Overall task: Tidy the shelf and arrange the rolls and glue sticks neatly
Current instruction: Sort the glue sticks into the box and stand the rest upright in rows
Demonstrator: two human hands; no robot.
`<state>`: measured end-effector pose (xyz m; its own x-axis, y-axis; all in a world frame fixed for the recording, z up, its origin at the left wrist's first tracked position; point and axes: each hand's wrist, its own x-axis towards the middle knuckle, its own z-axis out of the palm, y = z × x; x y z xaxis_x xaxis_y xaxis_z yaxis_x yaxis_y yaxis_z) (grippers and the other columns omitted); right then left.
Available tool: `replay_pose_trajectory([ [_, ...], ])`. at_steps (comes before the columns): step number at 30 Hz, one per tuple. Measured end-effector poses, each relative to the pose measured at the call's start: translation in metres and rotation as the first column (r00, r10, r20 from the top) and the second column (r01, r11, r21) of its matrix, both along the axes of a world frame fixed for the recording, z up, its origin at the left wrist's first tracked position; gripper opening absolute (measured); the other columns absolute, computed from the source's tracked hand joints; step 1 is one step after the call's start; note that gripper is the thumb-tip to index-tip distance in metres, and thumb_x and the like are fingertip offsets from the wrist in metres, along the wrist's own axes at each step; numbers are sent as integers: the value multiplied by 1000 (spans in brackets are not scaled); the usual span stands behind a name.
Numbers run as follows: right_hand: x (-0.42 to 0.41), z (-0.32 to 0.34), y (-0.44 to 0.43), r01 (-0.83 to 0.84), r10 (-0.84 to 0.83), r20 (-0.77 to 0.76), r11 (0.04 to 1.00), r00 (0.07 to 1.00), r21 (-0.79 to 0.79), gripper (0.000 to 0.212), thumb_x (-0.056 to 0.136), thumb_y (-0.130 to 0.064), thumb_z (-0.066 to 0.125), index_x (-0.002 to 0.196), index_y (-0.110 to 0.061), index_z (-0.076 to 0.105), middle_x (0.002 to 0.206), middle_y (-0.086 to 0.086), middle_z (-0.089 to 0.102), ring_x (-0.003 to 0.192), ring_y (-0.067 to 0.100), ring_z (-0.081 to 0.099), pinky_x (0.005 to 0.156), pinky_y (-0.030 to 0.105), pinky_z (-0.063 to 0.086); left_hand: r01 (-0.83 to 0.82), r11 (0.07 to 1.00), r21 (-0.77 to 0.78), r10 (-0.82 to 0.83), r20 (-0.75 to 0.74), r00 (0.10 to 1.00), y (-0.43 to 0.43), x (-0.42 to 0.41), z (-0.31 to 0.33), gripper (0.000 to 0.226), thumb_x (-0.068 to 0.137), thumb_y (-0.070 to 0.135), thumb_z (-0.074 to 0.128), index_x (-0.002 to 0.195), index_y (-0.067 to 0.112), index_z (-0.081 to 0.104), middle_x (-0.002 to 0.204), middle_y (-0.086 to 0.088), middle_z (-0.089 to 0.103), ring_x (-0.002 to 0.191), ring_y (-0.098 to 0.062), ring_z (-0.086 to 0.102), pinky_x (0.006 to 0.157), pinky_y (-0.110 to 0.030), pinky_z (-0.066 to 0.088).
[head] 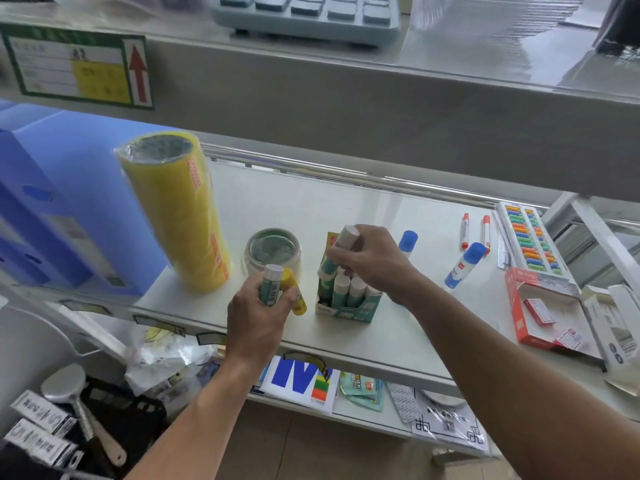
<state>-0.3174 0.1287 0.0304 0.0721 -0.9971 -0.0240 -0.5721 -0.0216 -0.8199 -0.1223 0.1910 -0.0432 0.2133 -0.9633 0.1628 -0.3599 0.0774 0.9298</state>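
Observation:
On the white shelf (346,202) a teal display box (346,308) holds several white-capped glue sticks upright. My right hand (370,259) grips one white-capped glue stick (344,239), tilted over the box's back row. My left hand (263,306), left of the box, holds a teal glue stick (270,282) together with a yellow glue stick (292,289). A tall stack of yellow tape rolls (180,216) stands at the left. A single clear tape roll (273,251) lies flat behind my left hand.
Two blue-capped glue bottles (462,265) (408,241) and two red-capped pens (474,232) lie right of the box. Beyond them are an abacus pack (530,237) and an open red box (540,310). Blue file boxes (52,202) fill the left. The upper shelf (346,91) overhangs.

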Motion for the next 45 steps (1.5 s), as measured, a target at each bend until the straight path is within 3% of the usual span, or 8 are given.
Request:
replay_pose_trajectory([
  [11, 23, -17, 0, -225, 156, -544, 972, 824, -62, 8, 77, -11, 73, 84, -7, 73, 84, 4, 69, 75, 21, 64, 61, 34, 56, 14, 1000, 11, -14, -23, 1000, 0, 3, -3, 39, 77, 60, 69, 91, 24, 69, 83, 1, 74, 79, -20, 72, 69, -47, 61],
  [17, 39, -16, -3, -258, 153, -704, 965, 693, -45, 24, 70, 6, 60, 55, -7, 47, 58, 8, 50, 53, 26, 53, 45, 35, 45, 32, 999, 14, -32, -22, 999, 0, 3, -5, 42, 77, 60, 70, 93, 22, 69, 84, -1, 75, 79, -22, 73, 71, -46, 61],
  [22, 42, -14, -2, -288, 203, -711, 958, 673, 0, 29, 77, -10, 77, 64, -9, 51, 74, 6, 52, 61, 23, 55, 52, 34, 51, 19, 1000, 10, -19, -15, 1000, 3, 3, -4, 34, 80, 50, 74, 95, 20, 70, 85, 0, 75, 80, -19, 72, 72, -46, 61],
  [28, -10, 9, 3, -46, -63, -482, 976, 874, -212, 12, 86, -8, 64, 85, -9, 76, 83, 0, 71, 75, 18, 64, 67, 34, 55, 52, 999, 10, -52, -34, 998, 0, 7, -3, 34, 81, 55, 69, 91, 22, 69, 83, -2, 75, 80, -24, 74, 74, -46, 60],
  [34, -46, 2, 3, 37, -18, -584, 999, 812, 21, 11, 82, -17, 69, 72, -15, 74, 74, 3, 71, 72, 23, 65, 63, 33, 55, 71, 997, -7, -71, -16, 997, -1, -2, 0, 21, 85, 45, 73, 88, 24, 70, 81, 0, 76, 79, -20, 73, 75, -47, 60],
  [39, -38, 1, 5, 38, -18, -601, 999, 799, 20, 12, 80, -18, 68, 76, -8, 64, 68, 3, 63, 66, 21, 62, 51, 30, 49, 93, 996, -8, -93, 4, 996, 0, -6, 4, 19, 87, 41, 73, 88, 23, 69, 81, -1, 75, 79, -21, 72, 73, -45, 59],
  [42, -32, 6, 5, 29, 7, -634, 998, 773, 47, 19, 80, -13, 65, 95, -20, 55, 65, -5, 48, 59, 13, 49, 46, 24, 36, 88, 996, -14, -87, 12, 996, 1, -7, 6, 18, 87, 39, 74, 89, 22, 69, 82, -1, 74, 79, -20, 71, 73, -44, 60],
  [45, -25, 11, -2, 43, 33, -690, 995, 724, 92, 34, 76, -13, 63, 110, -14, 58, 79, 2, 56, 73, 21, 58, 55, 29, 50, 92, 996, -10, -92, 11, 996, 2, -5, 7, 20, 87, 42, 74, 89, 23, 69, 82, 0, 74, 79, -21, 71, 73, -46, 59],
])
